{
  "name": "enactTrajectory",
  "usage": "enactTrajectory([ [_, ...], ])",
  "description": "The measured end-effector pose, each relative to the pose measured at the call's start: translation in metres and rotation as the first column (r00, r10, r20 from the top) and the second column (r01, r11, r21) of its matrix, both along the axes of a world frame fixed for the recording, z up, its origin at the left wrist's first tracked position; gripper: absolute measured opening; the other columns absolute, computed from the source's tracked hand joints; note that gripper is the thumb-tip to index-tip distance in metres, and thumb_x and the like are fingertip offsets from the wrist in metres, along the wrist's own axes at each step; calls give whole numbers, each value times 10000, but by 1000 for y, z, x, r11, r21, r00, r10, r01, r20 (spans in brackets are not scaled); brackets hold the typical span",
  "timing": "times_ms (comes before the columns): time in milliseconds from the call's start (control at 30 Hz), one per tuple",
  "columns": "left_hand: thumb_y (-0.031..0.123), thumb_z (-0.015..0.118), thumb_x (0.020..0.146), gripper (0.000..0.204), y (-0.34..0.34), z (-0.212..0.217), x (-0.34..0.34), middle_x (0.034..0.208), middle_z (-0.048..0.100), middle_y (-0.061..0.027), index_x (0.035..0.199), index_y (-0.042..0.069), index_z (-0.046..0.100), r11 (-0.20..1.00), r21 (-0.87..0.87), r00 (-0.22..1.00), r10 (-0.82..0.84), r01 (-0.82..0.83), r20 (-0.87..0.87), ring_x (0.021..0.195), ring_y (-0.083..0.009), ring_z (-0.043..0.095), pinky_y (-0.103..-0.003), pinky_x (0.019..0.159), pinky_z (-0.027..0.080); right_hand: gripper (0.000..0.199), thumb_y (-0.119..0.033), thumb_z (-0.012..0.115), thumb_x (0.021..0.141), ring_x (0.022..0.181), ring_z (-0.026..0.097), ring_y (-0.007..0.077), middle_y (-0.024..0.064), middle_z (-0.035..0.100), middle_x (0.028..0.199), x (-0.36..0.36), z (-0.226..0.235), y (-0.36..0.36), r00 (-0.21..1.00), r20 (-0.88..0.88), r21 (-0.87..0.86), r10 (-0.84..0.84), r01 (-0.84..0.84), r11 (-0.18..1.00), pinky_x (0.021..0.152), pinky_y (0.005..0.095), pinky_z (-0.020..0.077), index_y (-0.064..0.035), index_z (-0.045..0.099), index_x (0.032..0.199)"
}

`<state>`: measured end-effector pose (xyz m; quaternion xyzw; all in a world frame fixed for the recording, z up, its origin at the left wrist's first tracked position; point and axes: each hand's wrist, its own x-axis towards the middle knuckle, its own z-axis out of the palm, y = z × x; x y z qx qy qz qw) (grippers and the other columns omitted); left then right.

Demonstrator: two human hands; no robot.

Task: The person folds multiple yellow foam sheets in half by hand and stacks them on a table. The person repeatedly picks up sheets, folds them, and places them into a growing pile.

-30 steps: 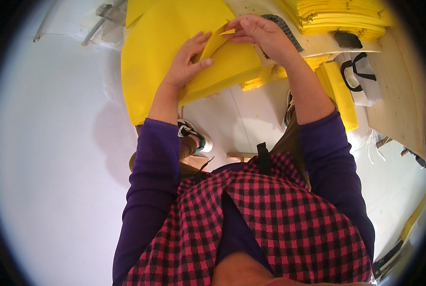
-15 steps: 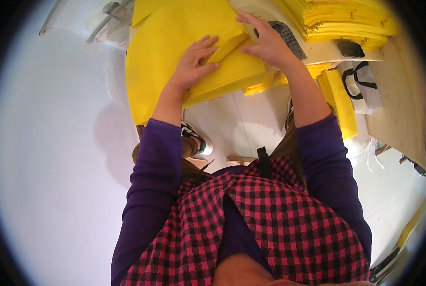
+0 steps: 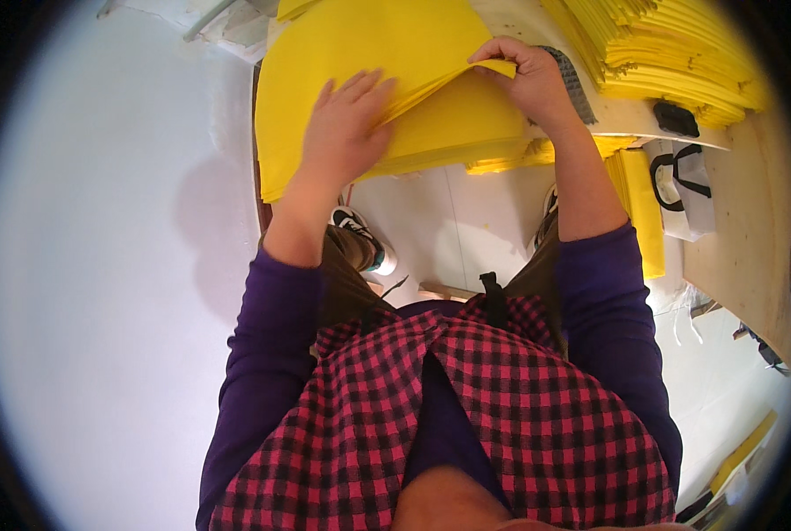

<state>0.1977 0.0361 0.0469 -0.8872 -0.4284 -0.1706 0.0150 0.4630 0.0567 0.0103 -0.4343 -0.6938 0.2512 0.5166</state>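
While the left hand (image 3: 347, 124) lies flat, fingers spread, palm down on the yellow fabric sheets (image 3: 369, 53), the right hand (image 3: 524, 75) pinches the lifted edge of the top sheet between thumb and fingertips, closed on it. Left hand grips nothing, just presses. Sheets sit piled at the near edge of the worktable (image 3: 625, 115), overhanging it toward the person. Right of the right hand, a taller stack of folded yellow pieces (image 3: 670, 49) sits toward the table's right side, well apart from the hands. A grey ribbed strip (image 3: 577, 84) lies just beside the right wrist. Below the table edge, more yellow material (image 3: 639, 203) hangs near a white bag with black handles (image 3: 683, 190). Sneaker (image 3: 360, 234) shows on the white floor (image 3: 103, 310).
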Motion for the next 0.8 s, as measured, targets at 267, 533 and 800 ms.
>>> enactTrajectory([
  [267,-83,611,650,579,-15,-20,-125,1216,597,-126,1201,93,593,966,20,918,240,-259,316,1159,-302,534,-400,1019,389,100,-21,660,802,821,590,96,4,652,840,4,4,-7,995,-98,-77,21,-29,997,799,223,461,-36,636,898],
  [533,-122,577,766,304,-5,-46,-168,1173,633,-117,1008,26,686,969,-194,650,246,-152,719,1196,-247,532,-342,1033,389,159,56,607,794,876,595,100,-6,667,897,7,5,-19,995,-90,-127,49,-61,990,843,237,462,-32,644,921],
  [800,-142,540,789,242,-9,-22,-173,1054,678,-121,927,0,679,984,-180,541,145,13,828,1178,-284,547,-421,1069,342,176,92,588,809,891,585,101,2,652,929,2,12,-27,996,-64,-131,-58,49,990,828,220,457,-19,644,933],
])
